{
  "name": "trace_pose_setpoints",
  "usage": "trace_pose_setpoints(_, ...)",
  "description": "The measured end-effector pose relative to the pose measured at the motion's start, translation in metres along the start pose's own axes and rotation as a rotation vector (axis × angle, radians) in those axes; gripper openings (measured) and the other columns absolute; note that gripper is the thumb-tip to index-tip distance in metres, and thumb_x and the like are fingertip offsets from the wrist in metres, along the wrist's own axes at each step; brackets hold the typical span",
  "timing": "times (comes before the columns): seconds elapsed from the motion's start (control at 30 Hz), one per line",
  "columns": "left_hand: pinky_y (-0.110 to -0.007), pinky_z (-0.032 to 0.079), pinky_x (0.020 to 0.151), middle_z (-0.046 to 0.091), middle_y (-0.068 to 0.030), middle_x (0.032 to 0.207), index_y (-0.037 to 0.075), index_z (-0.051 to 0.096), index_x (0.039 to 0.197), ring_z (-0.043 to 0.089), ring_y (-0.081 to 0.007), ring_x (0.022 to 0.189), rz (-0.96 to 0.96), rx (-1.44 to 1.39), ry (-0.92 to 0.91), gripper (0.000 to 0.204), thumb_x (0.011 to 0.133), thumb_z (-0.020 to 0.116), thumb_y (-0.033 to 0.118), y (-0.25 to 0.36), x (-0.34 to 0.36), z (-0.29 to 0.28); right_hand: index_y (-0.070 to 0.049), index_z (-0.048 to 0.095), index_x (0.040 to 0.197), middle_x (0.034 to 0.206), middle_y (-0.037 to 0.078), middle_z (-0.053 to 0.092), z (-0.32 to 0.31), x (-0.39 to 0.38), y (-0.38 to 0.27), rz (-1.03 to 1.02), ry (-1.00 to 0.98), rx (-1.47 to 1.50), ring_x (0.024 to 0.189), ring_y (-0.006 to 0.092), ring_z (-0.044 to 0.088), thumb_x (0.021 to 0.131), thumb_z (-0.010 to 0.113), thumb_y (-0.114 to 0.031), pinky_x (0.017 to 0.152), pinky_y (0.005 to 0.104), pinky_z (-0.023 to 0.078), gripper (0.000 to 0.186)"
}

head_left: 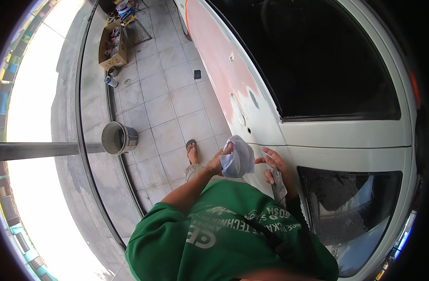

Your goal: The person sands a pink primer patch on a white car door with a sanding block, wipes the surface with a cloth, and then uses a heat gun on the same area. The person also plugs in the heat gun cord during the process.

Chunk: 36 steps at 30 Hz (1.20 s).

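Head view: carton [114,61] holds jumbled items [114,39].

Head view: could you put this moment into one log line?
left hand: holds pale cloth | right hand: holds greyish item, kind unclear | beside: white car, pink patch | floor: bucket

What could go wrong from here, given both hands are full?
1. The pale cloth in the left hand is bunched close to the car; any grit on it might mark the paint.
2. The right hand holds a thin grey item with some fingers spread, so it might slip and scrape the bodywork.
3. The small dark block on the tiled floor could be stepped on.
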<state>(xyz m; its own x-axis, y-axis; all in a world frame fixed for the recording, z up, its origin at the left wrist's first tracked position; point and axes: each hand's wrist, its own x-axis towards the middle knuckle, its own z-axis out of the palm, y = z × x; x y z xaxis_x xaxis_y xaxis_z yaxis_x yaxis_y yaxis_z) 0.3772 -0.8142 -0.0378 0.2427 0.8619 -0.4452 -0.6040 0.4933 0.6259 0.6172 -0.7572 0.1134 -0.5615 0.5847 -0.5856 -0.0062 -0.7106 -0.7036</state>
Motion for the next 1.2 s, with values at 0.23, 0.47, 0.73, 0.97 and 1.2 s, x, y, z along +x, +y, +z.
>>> trace_pose_setpoints(0.23, -0.054, 0.045, 0.111, 0.052, -0.0219, 0.146, 0.004, 0.04, 0.151, 0.053, -0.0391, 0.133, 0.221, -0.373, -0.126, 0.102, 0.085, 0.051, 0.081, 0.119, -0.02, 0.011, -0.002, 0.03, 0.152, 0.126, 0.022, 0.06, 0.025, 0.015, -0.017, -0.096, -0.122, -0.077, 0.042, 0.0083, 0.046, 0.1, 0.064, -0.035, 0.042, 0.0242, 0.037, 0.07)
trace_pose_setpoints(0.47, -0.047, 0.045, 0.111, 0.054, -0.0205, 0.144, -0.001, 0.04, 0.15, 0.055, -0.035, 0.131, 0.284, -0.256, -0.154, 0.099, 0.093, 0.043, 0.078, 0.13, 0.001, 0.059, 0.0, 0.066, 0.087, 0.066, 0.001, 0.059, 0.044, 0.019, -0.038, -0.143, 0.082, -0.27, 0.043, 0.0066, 0.044, 0.099, 0.067, -0.031, 0.042, 0.0237, 0.033, 0.033)
trace_pose_setpoints(0.73, -0.047, 0.021, 0.125, 0.011, -0.0248, 0.168, -0.001, 0.011, 0.161, 0.013, -0.037, 0.156, 0.988, 1.54, 0.581, 0.078, 0.105, 0.044, 0.043, 0.092, 0.145, 0.044, 0.003, 0.067, 0.096, 0.074, 0.006, 0.065, 0.06, -0.022, -0.137, -0.413, 0.187, -0.245, 0.044, 0.0072, 0.046, 0.098, 0.068, -0.023, 0.041, 0.0234, 0.035, 0.026)
trace_pose_setpoints(0.97, -0.061, 0.006, 0.123, 0.003, -0.022, 0.17, 0.001, 0.007, 0.162, 0.0, -0.0404, 0.157, 0.715, 0.917, 0.668, 0.083, 0.106, 0.029, 0.058, 0.232, 0.261, 0.034, 0.008, 0.06, 0.121, 0.084, 0.011, 0.069, 0.029, 0.001, -0.181, -0.449, 0.47, -0.199, 0.045, 0.0111, 0.054, 0.097, 0.068, -0.022, 0.041, 0.0234, 0.04, 0.04)
trace_pose_setpoints(1.2, -0.06, 0.009, 0.123, 0.008, -0.0236, 0.169, 0.0, 0.011, 0.162, 0.004, -0.0413, 0.157, 0.732, 0.891, 0.751, 0.087, 0.104, 0.022, 0.065, 0.348, 0.357, -0.067, 0.004, 0.057, 0.129, 0.09, 0.009, 0.071, 0.022, 0.013, -0.165, -0.367, 0.437, -0.218, 0.049, 0.0107, 0.056, 0.094, 0.07, -0.025, 0.046, 0.0238, 0.044, 0.047)
